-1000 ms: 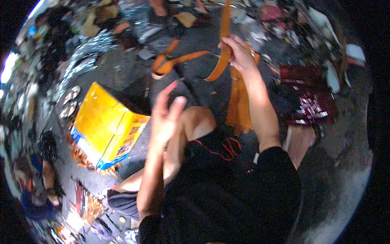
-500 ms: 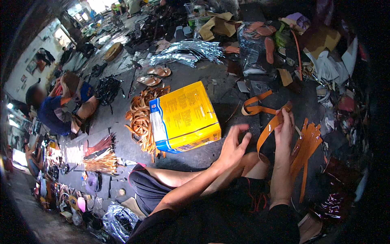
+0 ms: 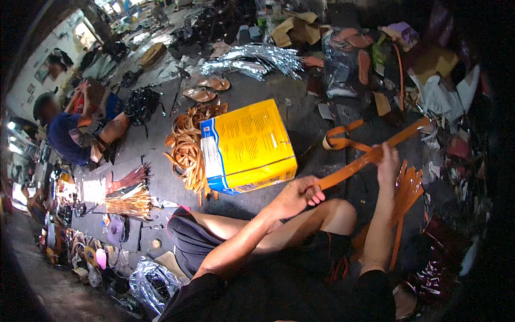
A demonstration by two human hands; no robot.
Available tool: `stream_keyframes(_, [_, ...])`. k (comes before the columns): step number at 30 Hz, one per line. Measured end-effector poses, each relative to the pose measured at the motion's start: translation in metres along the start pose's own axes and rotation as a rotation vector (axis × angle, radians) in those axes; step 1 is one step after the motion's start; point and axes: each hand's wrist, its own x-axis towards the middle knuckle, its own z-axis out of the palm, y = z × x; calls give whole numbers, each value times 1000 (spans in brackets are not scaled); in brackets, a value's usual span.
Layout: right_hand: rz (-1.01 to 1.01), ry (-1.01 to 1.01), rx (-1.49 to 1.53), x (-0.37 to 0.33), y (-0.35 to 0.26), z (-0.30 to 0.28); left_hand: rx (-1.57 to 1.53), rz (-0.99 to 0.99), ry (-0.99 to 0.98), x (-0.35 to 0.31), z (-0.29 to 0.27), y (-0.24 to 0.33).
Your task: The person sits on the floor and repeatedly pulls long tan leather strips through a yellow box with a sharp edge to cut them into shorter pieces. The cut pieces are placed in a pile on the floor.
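Observation:
A flat tan strap (image 3: pixel 351 167) stretches slantwise between my hands, its far end reaching up past my right hand. My left hand (image 3: pixel 298 195) pinches its lower left end. Farther along, my right hand (image 3: pixel 386 163) grips it from the side. Another tan strap (image 3: pixel 343 138) lies looped on the floor just beyond. Beside my right forearm rests a bundle of flat tan strips (image 3: pixel 409 188). A yellow, white and blue box (image 3: pixel 249 145) stands in front of my left hand, with curled brown straps (image 3: pixel 188 150) heaped along its left side.
Two brown sandals (image 3: pixel 206 90) lie beyond the box, near a bundle of shiny silver strips (image 3: pixel 255 60). Another person (image 3: pixel 70 129) sits on the floor at the left. Strip bundles (image 3: pixel 129 193) lie nearer left. Scraps and a plastic-wrapped pile (image 3: pixel 343 64) crowd the far right.
My left hand has gone from empty to holding the strap's end. The strap, curved and hanging before, is now pulled straight between both hands. The view has shifted slightly.

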Motion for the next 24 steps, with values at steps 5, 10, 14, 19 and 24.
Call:
stream_keyframes(5, [79, -455, -462, -56, 44, 7, -213, -34, 273, 11, -10, -34])
stream_keyframes(10, [-156, -867, -290, -134, 3, 52, -311, -104, 333, 14, 4, -21])
stream_keyframes(14, [-219, -695, -483, -144, 8, 60, -463, -135, 384, 10, 7, -30])
stream_keyframes(19, [-58, -691, -303, -141, 29, 48, -375, -106, 301, 12, 6, -39])
stream_keyframes(24, [-79, -740, -323, -132, 23, 33, -114, -6, 223, 23, 10, -36])
